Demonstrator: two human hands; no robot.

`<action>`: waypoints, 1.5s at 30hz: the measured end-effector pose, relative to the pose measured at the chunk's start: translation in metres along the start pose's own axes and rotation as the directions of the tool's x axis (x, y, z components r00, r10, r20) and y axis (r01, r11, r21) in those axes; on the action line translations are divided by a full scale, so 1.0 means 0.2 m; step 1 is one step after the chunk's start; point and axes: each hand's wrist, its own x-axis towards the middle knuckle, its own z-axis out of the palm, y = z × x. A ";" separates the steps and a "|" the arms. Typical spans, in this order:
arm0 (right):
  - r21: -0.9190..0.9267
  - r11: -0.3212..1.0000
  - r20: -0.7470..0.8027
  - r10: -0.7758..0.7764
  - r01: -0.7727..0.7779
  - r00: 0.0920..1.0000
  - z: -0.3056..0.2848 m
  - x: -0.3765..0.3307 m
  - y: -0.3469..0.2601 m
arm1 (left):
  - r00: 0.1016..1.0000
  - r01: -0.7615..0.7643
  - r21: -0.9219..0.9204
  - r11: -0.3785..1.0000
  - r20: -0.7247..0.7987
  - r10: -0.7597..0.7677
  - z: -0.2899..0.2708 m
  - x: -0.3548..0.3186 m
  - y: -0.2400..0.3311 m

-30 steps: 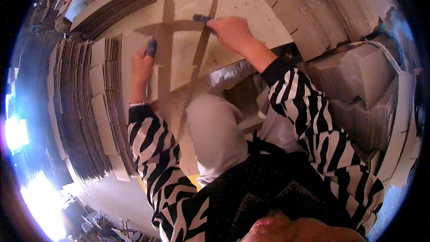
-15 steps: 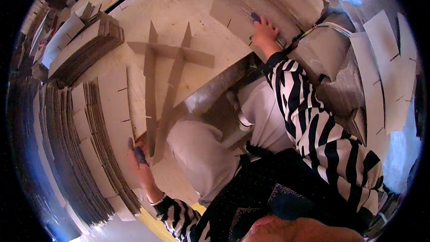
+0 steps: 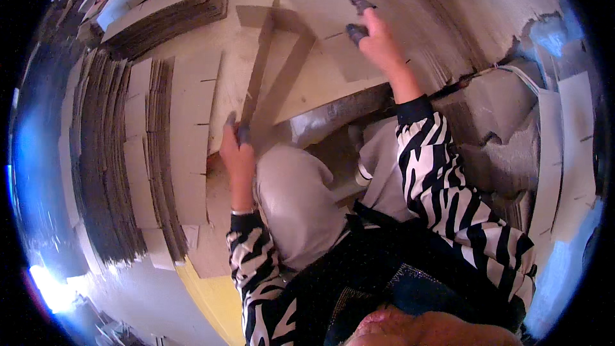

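A slotted cardboard divider (image 3: 261, 57), made of strips crossed on edge, stands on the pale board ahead of me and is partly blurred. At its near end my left hand (image 3: 238, 154) has thumb and finger closed about a strip; the exact contact is hard to see. My right hand (image 3: 379, 41) is over the slotted cardboard sheets (image 3: 416, 32) at the far right. Its thumb and forefinger, with dark coverings on their tips, are stretched apart, and nothing shows between them. The other fingers of that hand are mostly hidden.
Upright stacks of cardboard strips (image 3: 106, 154) line my left side, with slotted sheets (image 3: 191, 128) beside them. Another stack (image 3: 166, 16) lies at the far left. Several tall cardboard pieces (image 3: 570, 147) lean at the right. My knees are below the board's edge (image 3: 339, 106).
The view has shifted, so the stacks appear higher and farther right. My right hand has come off the sheets and spread its fingers. My left hand has moved forward to the divider's near end.
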 end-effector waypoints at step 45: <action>-0.259 0.819 0.484 -0.348 0.511 0.803 0.30 -0.06 -0.43 | 0.994 -0.052 0.730 0.681 -0.030 0.108 -0.02 0.34 -0.09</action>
